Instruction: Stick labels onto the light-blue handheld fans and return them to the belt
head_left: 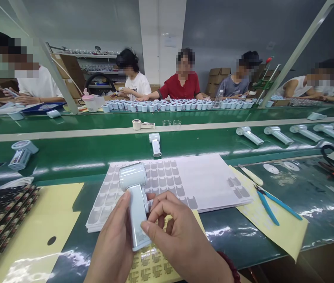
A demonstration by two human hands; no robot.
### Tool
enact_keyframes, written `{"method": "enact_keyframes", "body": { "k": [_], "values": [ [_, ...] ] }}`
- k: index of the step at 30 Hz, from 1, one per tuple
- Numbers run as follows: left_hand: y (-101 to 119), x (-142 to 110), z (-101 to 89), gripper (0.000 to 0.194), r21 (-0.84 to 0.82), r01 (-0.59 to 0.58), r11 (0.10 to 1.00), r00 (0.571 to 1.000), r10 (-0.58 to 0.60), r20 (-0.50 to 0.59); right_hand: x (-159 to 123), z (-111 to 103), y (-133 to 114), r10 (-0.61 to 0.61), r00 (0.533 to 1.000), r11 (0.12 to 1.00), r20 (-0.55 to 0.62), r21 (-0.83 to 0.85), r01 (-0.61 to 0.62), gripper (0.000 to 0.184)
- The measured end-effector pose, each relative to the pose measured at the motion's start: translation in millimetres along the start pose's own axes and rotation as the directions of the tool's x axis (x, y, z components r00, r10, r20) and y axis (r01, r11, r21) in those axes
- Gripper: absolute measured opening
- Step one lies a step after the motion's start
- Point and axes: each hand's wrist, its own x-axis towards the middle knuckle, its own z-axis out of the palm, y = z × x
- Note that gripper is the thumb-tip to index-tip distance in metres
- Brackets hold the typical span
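Note:
A pale blue handheld fan (139, 212), with a round cylinder head above a flat handle, is held upright and slightly tilted over the bench. My left hand (112, 239) wraps round the handle from the left. My right hand (174, 232) is closed at the handle's right edge, thumb tip against its lower part and the other fingers curled; whether a small piece is between them is hidden. Beneath the hands lies a yellow sheet of printed labels (152, 263). Behind the fan is a stack of white sheets (205, 177) bearing grey stickers.
Blue-handled cutters (268, 202) and a white-handled knife (251, 174) lie on yellow paper at right. More fans (155, 144) rest on the green conveyor (119, 147). Dark printed pieces (4, 224) are stacked left. Several co-workers sit across, behind rows of pale blue cups (169, 106).

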Motion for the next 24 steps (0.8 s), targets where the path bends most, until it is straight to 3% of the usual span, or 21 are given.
{"method": "enact_keyframes", "body": {
  "k": [5,10,13,15,17,19,22,24],
  "values": [
    [7,-5,-4.3,0.042,-0.021,0.121,0.992,0.976,-0.115,0.187,3,-2,2,-0.121,0.993,0.989,-0.015,-0.092,0.119,0.019],
    [15,-15,-8.2,0.065,0.080,0.066,0.995,0.945,-0.088,0.316,7,-4,1,-0.065,0.998,0.982,-0.011,0.176,0.066,0.014],
    [20,-13,-8.5,0.061,0.121,0.081,0.989,0.931,-0.118,0.345,10,-9,-1,-0.069,0.997,0.939,-0.046,0.334,0.081,0.015],
    [28,-4,-8.2,0.057,0.144,0.092,0.985,0.931,-0.137,0.338,12,-20,-2,-0.051,0.994,0.944,-0.097,0.321,0.080,0.020],
    [40,12,-7.8,0.057,0.192,0.041,0.981,0.947,-0.099,0.304,12,-36,1,-0.021,0.990,0.989,-0.143,0.143,0.041,0.020],
    [57,36,-7.3,0.058,0.279,-0.055,0.959,0.969,-0.015,0.245,10,-55,8,-0.024,0.983,0.985,-0.184,-0.171,-0.007,0.024],
    [85,81,-5.3,0.041,0.387,-0.149,0.910,0.984,0.097,0.150,0,-78,27,-0.037,0.975,0.798,-0.218,-0.593,-0.103,0.043],
    [101,112,-2.1,0.032,0.375,-0.151,0.915,0.988,0.125,0.093,-9,-88,42,-0.016,0.977,0.656,-0.213,-0.740,-0.150,0.049]
  ]
}}
